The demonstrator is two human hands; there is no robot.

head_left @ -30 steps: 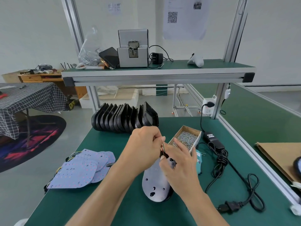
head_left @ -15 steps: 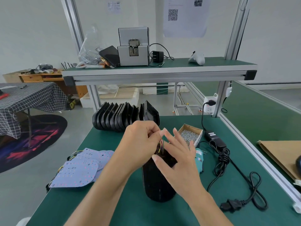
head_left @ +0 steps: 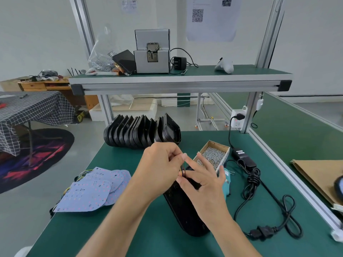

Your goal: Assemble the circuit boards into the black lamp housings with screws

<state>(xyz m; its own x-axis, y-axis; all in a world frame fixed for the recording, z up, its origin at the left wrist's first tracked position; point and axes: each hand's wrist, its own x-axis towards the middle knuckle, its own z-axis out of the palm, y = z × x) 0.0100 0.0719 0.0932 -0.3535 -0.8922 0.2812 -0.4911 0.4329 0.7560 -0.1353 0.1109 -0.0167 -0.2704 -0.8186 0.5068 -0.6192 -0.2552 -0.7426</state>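
Observation:
A black lamp housing (head_left: 185, 212) lies on the green table (head_left: 115, 238), its dark back facing up. My left hand (head_left: 159, 164) pinches thin coloured wires (head_left: 182, 170) at the housing's far end. My right hand (head_left: 204, 180) rests on the housing's far part, its thumb and a fingertip at the wires and its other fingers spread. A pile of pale blue circuit boards (head_left: 92, 190) lies to the left. A row of black housings (head_left: 141, 132) stands at the back. An open cardboard box of screws (head_left: 213, 154) sits right of my hands.
A teal electric screwdriver (head_left: 226, 180) lies just behind my right hand. A black power adapter with coiled cable (head_left: 250, 175) and a plug (head_left: 261, 232) occupy the table's right side. The shelf (head_left: 178, 78) above carries a grey screw feeder (head_left: 152, 51). Aluminium rail (head_left: 289, 175) bounds the right.
The housing has been turned over: its pale board side faced up a second ago, now its black back does. My right hand's fingers spread, and my left hand stayed pinching the wires.

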